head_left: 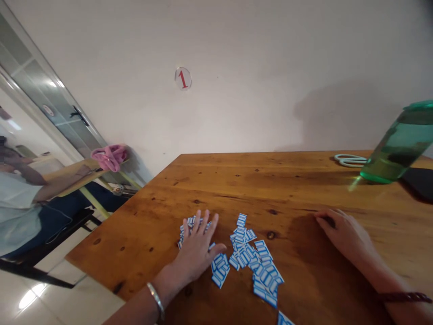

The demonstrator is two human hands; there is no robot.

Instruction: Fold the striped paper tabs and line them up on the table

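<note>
Left forearm (137,311) comes in from the bottom edge, silver metal bangle (155,301) at the wrist. Left hand (194,250): palm down, fingers fanned wide, over small flat blue-and-white rectangular pieces (221,271) on the brown wooden worktop (209,176). More pieces overlap in a loose heap (248,256) between the hands, nearer the left. Right hand (345,232): low at the worktop, well apart from the heap, fingers curled; can't tell if thumb meets fingertips. Dark red bracelet (406,297) at that wrist.

We see a shared room, maybe a café: a number sign (183,79) on the far wall (243,54), another table (72,169) at left.
</note>
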